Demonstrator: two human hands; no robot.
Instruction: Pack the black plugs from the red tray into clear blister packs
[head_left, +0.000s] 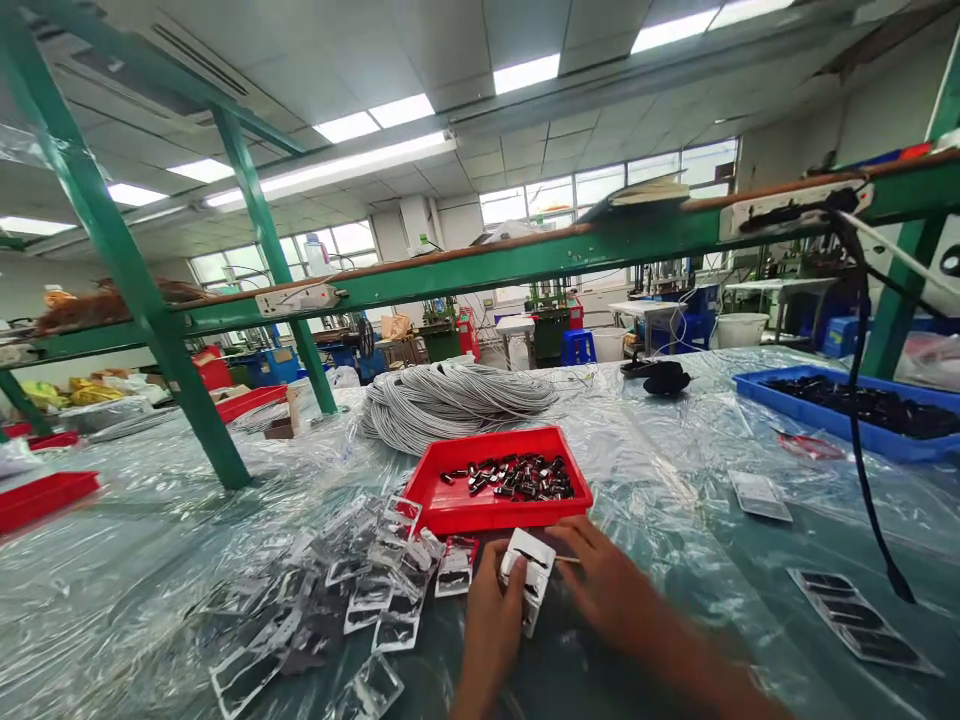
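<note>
My left hand [496, 602] is closed on a small white plastic panel [534, 552] with dark slots, thumb across its face. The panel is tilted up just in front of a red tray [480, 520]. To its right, my right hand [592, 570] pinches a thin, light-coloured stick [568, 560] whose tip reaches toward the panel's edge. Small dark, shiny parts [529, 478] lie loose in the red tray. Beside my left hand rests a red-and-white packet [456, 566]. A heap of clear packets with white-edged frames [360, 570] spreads to the left.
Behind the red tray sits a coil of grey cable [457, 400]. A blue tray [885, 425] of black parts stands at right, with a black cable [859, 400] hanging down near it. Flat packs [859, 618] lie at right. A green post [157, 330] and rail frame the bench.
</note>
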